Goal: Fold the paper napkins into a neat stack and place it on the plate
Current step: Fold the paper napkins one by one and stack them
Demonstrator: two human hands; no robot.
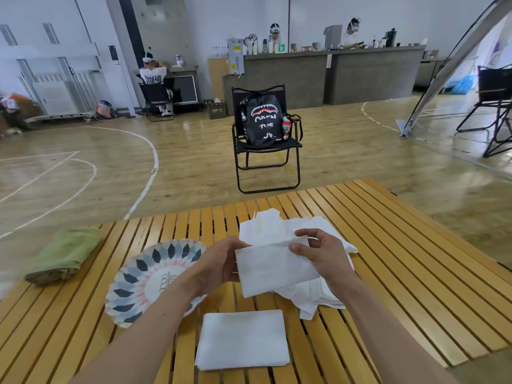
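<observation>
Head view: held above the slatted wooden table point(388, 259), 1 folded white paper napkin point(277, 268), pinched at its left edge by left hand point(219, 266), at its upper right by right hand point(322, 253). Behind, loose white napkin pile point(266, 227). Nearer, neat folded stack point(242, 339). Left, patterned paper plate point(144, 275), bare; farther left, rolled green towel point(65, 253).

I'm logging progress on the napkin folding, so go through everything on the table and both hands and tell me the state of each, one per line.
Left hand: grip closed on the held napkin's left edge.
Right hand: grip closed on its upper right edge.
Held napkin: folded, lifted off the table.
Folded stack: flat on the table, not on the plate.
Loose napkins: unfolded, heaped.
Plate: no napkins on it.
Green cloth: rolled up, untouched.
</observation>
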